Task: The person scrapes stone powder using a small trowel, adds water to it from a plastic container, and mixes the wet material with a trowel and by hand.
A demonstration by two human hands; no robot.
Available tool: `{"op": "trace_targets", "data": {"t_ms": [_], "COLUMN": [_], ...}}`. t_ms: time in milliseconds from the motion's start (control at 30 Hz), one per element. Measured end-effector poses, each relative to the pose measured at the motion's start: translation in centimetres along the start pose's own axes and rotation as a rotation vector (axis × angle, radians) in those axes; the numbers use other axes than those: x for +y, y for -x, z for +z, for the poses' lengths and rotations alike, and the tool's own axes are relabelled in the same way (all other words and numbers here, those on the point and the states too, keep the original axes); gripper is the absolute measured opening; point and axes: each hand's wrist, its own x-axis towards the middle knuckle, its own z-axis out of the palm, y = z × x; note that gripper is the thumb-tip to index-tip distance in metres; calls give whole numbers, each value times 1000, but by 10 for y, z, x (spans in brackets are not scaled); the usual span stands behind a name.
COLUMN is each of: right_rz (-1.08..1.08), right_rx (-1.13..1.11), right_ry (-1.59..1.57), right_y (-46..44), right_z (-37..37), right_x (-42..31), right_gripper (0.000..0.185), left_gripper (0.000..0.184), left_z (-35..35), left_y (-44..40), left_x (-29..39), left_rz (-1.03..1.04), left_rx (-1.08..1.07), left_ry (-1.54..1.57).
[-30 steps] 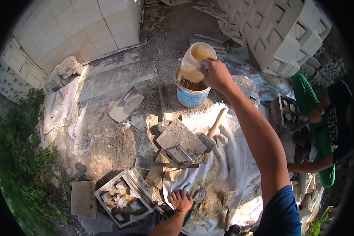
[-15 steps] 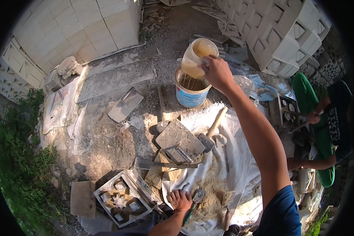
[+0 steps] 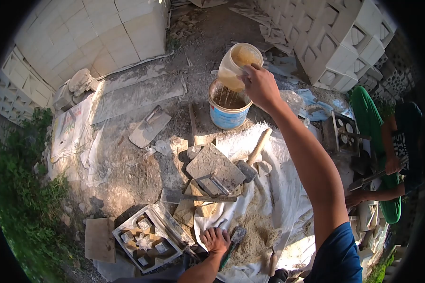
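Dripping, tilted, tan-stained tub (image 3: pixel 230 72)

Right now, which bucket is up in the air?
The cream bucket, gripped near its rim by the right hand; the blue bucket below it stands on the ground.

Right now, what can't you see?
In the head view:
Far rim of the bucket, partly: the tilted tub hides it.
Words on the blue label: too small and blurred.
Palm of the left hand: its back hides it.
Left elbow: the bottom edge cuts it off.
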Motion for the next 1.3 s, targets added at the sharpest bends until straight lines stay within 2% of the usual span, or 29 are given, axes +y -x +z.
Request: {"op": "trace_targets", "data": {"t_ms": [267,733,1100,1167,1300], "right_rz": [-7,-139,-164,-165,-183], "right_rx": [57,289,341,339,358], "right_ry": [35,98,145,146,159], "right_y": [-1,-6,-9,-9,-9], "right_z": [-4,-14,-26,-27,-28], "right_x": [-6,-23,-33,-33,-32], "right_gripper": [17,21,21,21,22], "left_gripper": [24,24,24,24,25], "left_z": [0,4,7,12,7], "left_y": [-1,2,5,10,5], "left_x": [-1,-1,-1,-2,-1], "left_rz": [7,-15,-23,-68,-14], "left_rx": [26,0,6,-80,-5], "left_ry": [-8,-7,-8,31,-15]}}
